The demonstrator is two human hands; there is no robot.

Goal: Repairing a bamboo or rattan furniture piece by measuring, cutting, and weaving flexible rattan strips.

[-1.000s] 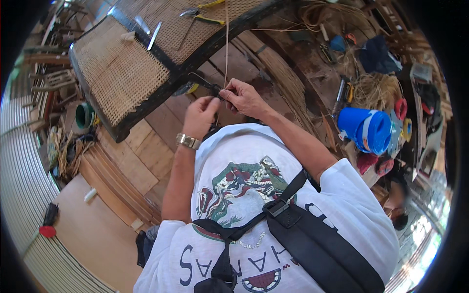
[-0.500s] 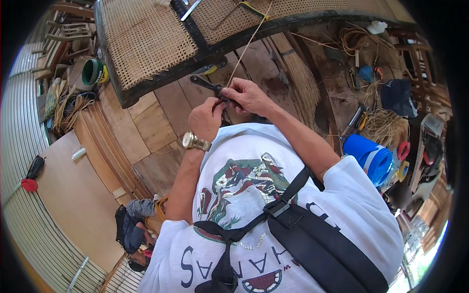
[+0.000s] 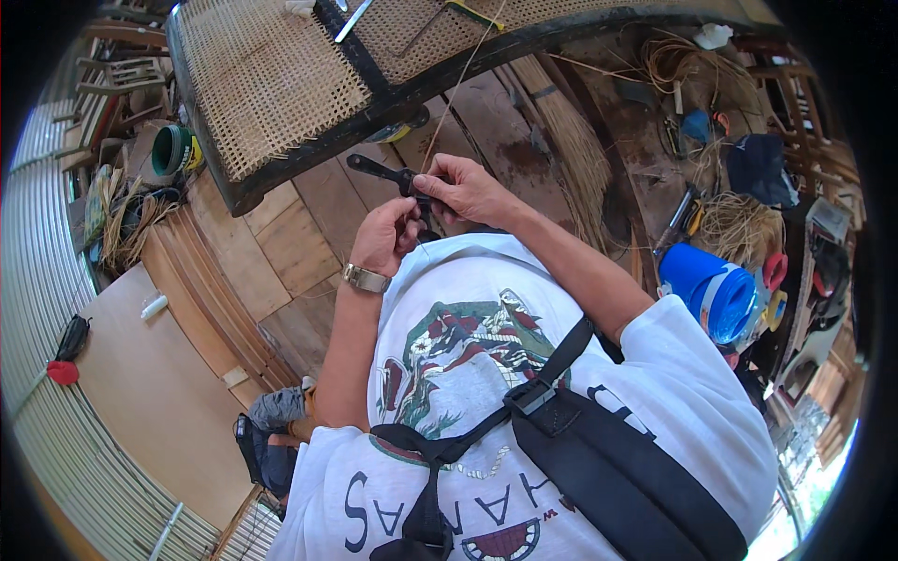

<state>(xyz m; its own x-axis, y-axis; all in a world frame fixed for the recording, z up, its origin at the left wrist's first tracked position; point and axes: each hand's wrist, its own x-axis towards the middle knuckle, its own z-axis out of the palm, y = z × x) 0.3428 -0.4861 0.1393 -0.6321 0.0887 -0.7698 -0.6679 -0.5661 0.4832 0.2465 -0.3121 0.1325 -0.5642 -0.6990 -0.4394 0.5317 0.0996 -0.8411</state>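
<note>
The right hand point(image 3: 470, 193) clasps a black, long-handled, metal-looking tool point(image 3: 402, 177), seemingly steadying it beside the left hand point(image 3: 380, 241), whose hold is unclear.

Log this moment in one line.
left hand: fingers at dark tool | right hand: holding tool, by strand | woven panel: beyond both

Soft daylight falls evenly on the white shirt point(image 3: 585, 449) and hands point(image 3: 376, 238) point(image 3: 472, 192), which look fairly clear. The ribbed wall point(image 3: 37, 234) shines pale; glare burns out the lower right rim (almost white there). The black frame point(image 3: 449, 77) bends, edge detail softens, and dark corners ring the view.
</note>
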